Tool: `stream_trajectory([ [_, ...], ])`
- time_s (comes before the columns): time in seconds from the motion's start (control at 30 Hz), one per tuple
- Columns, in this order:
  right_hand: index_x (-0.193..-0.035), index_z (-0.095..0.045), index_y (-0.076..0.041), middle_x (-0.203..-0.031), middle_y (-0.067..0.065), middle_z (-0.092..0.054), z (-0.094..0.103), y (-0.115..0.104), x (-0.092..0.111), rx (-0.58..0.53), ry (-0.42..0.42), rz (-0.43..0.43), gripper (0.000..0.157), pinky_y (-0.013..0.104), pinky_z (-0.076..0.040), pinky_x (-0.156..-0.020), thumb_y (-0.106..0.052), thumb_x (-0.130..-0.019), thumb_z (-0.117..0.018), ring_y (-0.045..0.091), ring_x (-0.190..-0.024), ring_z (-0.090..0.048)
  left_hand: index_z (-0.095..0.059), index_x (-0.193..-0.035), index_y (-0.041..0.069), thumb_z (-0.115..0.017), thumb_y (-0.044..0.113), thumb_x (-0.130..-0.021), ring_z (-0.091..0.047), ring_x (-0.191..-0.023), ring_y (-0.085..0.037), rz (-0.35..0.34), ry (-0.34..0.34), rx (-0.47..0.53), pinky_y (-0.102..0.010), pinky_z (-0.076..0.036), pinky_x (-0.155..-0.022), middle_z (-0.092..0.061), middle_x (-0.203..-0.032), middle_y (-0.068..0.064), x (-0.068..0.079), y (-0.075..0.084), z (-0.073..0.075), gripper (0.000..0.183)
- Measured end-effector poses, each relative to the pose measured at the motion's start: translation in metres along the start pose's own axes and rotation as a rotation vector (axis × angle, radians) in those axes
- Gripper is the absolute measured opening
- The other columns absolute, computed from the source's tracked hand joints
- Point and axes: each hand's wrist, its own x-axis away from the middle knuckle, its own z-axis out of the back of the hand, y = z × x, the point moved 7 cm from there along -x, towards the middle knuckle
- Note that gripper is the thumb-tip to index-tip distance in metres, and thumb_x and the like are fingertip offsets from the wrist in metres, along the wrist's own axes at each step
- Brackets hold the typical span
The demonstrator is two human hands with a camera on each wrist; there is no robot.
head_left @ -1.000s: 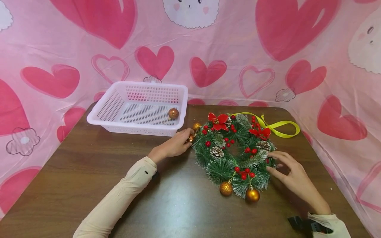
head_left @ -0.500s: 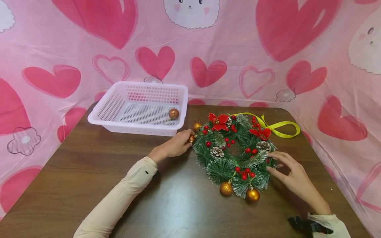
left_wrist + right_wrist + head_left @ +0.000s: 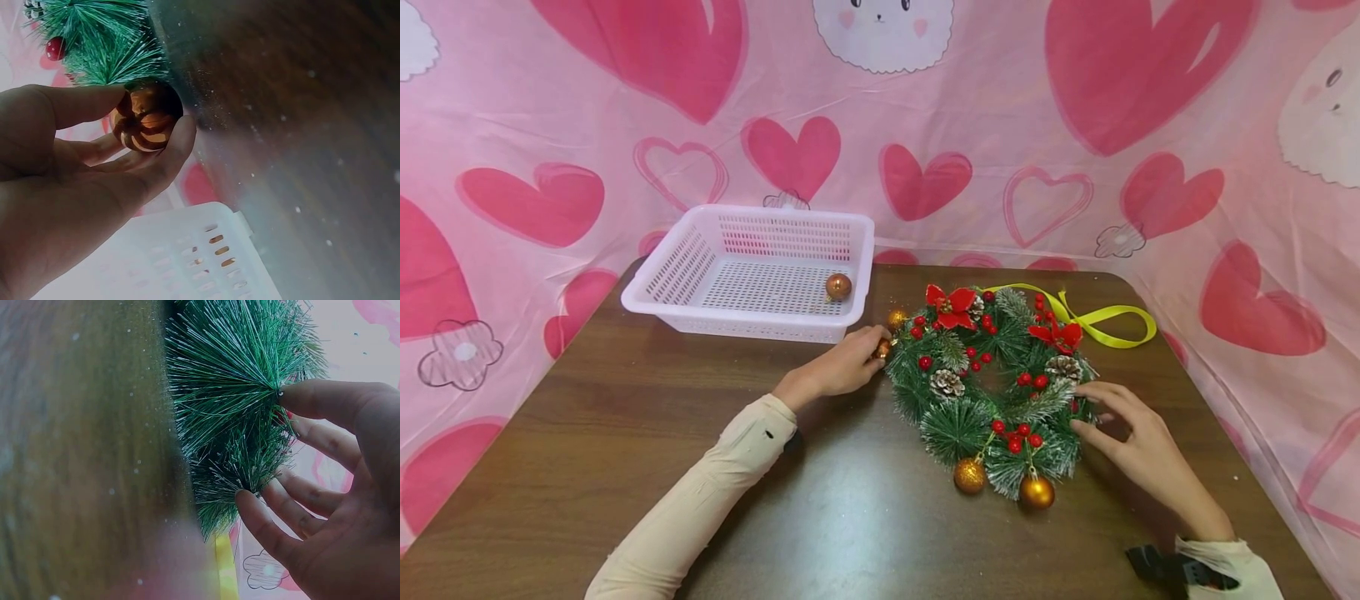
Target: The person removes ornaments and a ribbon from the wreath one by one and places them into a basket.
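Note:
A Christmas wreath (image 3: 957, 427) of frosted green needles lies on the table, with pine cones, red berries and red poinsettias. Two gold baubles (image 3: 969, 476) hang at its near edge. At its left side my left hand (image 3: 844, 364) pinches a shiny copper bauble (image 3: 150, 119) between thumb and fingers, right at the needles. Another gold bauble (image 3: 897, 319) sits just beyond those fingers. On the wreath's right side my right hand (image 3: 1138, 446) touches the needles with thumb and fingertips, the fingers spread apart and nearly straight in the right wrist view.
A white perforated basket (image 3: 752, 325) stands at the back left, with one brown bauble (image 3: 838, 287) inside near its right end. A yellow ribbon (image 3: 1105, 315) loops out behind the wreath. Pink heart-patterned cloth (image 3: 970, 92) hangs around the brown wooden table (image 3: 820, 508).

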Motion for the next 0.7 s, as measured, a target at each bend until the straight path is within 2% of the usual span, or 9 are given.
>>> stream_trajectory([
  [0.4,-0.121,-0.069,-0.016,-0.124,-0.004,-0.06,-0.0001,0.0,0.0001,-0.009,-0.001,-0.003,0.044,0.007,-0.041,-0.081,-0.007,-0.08,-0.082,-0.001,-0.09,-0.056,-0.049,-0.132,-0.009,-0.059,0.003,-0.097,-0.055,-0.118,-0.032,0.045,-0.015,-0.004,-0.044,-0.044,-0.102,-0.057,-0.123,-0.022,-0.0012,0.0017,0.0035,0.038],
  [0.7,-0.121,-0.069,-0.015,-0.124,-0.005,-0.059,0.0001,-0.0013,-0.0001,-0.02,0.004,0.011,0.044,0.006,-0.041,-0.082,-0.006,-0.079,-0.082,0.0,-0.093,-0.055,-0.049,-0.132,-0.009,-0.058,0.005,-0.098,-0.055,-0.116,-0.029,0.02,-0.002,0.007,-0.043,-0.046,-0.099,-0.058,-0.122,-0.021,-0.0013,0.0081,0.0068,0.037],
])
